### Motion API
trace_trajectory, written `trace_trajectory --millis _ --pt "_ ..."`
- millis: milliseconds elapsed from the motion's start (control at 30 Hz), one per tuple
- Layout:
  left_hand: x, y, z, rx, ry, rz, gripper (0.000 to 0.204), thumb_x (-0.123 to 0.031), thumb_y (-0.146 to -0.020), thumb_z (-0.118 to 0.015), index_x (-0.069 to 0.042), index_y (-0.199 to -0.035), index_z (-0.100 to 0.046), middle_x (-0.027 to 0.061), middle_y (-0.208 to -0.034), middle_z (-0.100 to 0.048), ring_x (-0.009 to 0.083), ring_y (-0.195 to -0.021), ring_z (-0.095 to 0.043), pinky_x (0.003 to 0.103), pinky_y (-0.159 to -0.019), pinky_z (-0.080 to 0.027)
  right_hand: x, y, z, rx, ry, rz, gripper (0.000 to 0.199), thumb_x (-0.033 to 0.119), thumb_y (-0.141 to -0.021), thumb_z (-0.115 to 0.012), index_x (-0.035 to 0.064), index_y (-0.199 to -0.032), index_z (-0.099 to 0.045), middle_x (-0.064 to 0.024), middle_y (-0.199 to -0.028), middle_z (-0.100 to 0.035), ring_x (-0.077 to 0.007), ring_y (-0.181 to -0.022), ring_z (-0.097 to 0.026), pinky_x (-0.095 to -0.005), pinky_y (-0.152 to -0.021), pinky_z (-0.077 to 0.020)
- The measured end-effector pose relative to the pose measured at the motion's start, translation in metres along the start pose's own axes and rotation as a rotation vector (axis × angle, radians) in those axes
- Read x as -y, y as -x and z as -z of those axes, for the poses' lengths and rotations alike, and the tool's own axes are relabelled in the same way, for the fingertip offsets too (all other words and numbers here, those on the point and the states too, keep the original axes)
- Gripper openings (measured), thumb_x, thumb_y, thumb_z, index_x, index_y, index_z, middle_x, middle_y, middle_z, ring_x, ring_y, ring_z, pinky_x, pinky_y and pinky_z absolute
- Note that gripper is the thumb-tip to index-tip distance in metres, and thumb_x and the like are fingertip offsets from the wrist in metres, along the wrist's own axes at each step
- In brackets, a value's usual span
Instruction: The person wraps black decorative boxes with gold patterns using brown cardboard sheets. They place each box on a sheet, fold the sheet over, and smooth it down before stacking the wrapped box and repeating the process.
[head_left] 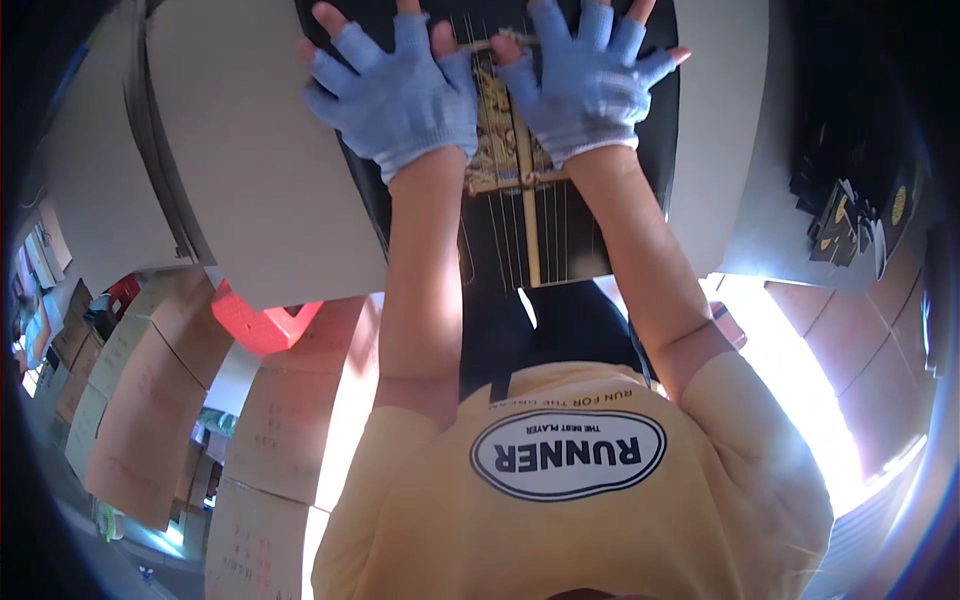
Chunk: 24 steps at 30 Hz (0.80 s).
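Observation:
Both my hands wear light blue fingerless gloves and reach forward side by side. My left hand (400,95) is spread, palm down, on a black sheet (570,235). My right hand (590,85) lies on the same sheet with its fingers apart. A gold ornamental panel (497,135) shows between my wrists, with thin gold lines and a wider gold strip (532,235) running toward me. My thumbs point toward each other near the panel's far end. The sheet's far edge is out of view, and my gloves cover parts of its surface.
The sheet lies on a pale grey work surface (250,150). Several loose black pieces with gold marks (845,225) lie at the right. A red plastic stool (265,325) and cardboard boxes (150,420) stand at the lower left; more boxes (850,350) are at the right.

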<state>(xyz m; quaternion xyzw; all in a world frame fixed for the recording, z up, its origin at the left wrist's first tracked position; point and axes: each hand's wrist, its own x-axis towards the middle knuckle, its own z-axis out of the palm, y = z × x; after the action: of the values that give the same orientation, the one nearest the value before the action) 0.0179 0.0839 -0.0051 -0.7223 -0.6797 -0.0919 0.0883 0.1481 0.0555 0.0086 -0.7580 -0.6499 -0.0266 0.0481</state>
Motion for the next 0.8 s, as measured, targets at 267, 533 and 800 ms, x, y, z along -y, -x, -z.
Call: trace_trajectory --millis 267,533,800 --pt "-0.006 0.000 0.004 -0.073 -0.089 -0.033 0.045 -0.034 -0.089 -0.055 -0.021 -0.131 -0.058 0.0250 -0.145 -0.040 0.0438 -0.116 -0.048 0.053 -0.097 -0.039 0.001 0.001 -0.001 0.004 0.003 0.047 0.061 0.051 -0.089 -0.052 0.0252 -0.143 -0.044 -0.0249 -0.153 -0.023 -0.0515 -0.141 -0.014 -0.0811 -0.097 -0.0141" --pt "-0.008 0.002 0.002 -0.106 -0.118 -0.016 0.043 -0.035 -0.091 -0.052 -0.023 -0.132 -0.058 0.0224 -0.145 -0.042 0.0420 -0.120 -0.046 0.052 -0.100 -0.036 0.004 0.011 0.003 0.012 0.049 0.102 0.061 0.049 -0.088 -0.053 0.0253 -0.143 -0.045 -0.0254 -0.151 -0.029 -0.0522 -0.139 -0.019 -0.0793 -0.099 -0.0158" --pt "-0.007 0.000 0.004 -0.133 -0.023 -0.042 0.045 -0.040 -0.087 -0.054 -0.026 -0.130 -0.059 0.0217 -0.144 -0.043 0.0437 -0.123 -0.044 0.057 -0.099 -0.035 -0.007 0.046 0.017 0.154 -0.083 0.185 0.067 0.048 -0.083 -0.056 0.0228 -0.144 -0.044 -0.0234 -0.153 -0.027 -0.0505 -0.140 -0.020 -0.0746 -0.105 -0.0093"
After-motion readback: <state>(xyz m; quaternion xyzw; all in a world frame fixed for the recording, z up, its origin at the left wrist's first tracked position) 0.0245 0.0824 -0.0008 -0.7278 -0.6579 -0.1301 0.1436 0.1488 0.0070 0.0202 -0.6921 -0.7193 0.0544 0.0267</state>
